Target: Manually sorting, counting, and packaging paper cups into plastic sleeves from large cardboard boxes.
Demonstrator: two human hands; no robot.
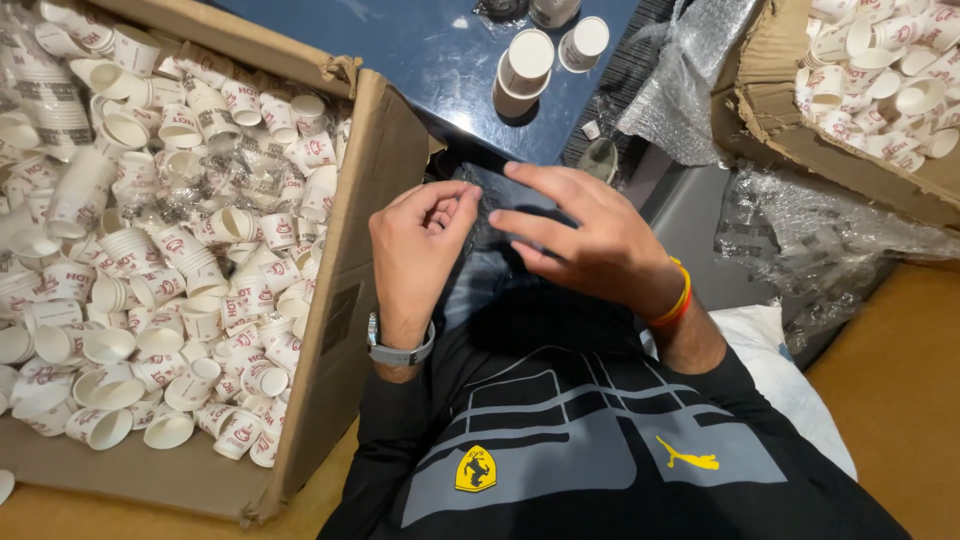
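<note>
My left hand (420, 235) curls narrow and my right hand (585, 235) spreads wide, both seemingly empty over my lap, with the cardboard box (350, 300) of loose paper cups (190, 270) just left, nearer my left hand.

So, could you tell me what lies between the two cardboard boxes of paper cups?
In the head view, the person's left hand and right hand, a dark blue table with two cup stacks, and crumpled plastic wrap.
</note>
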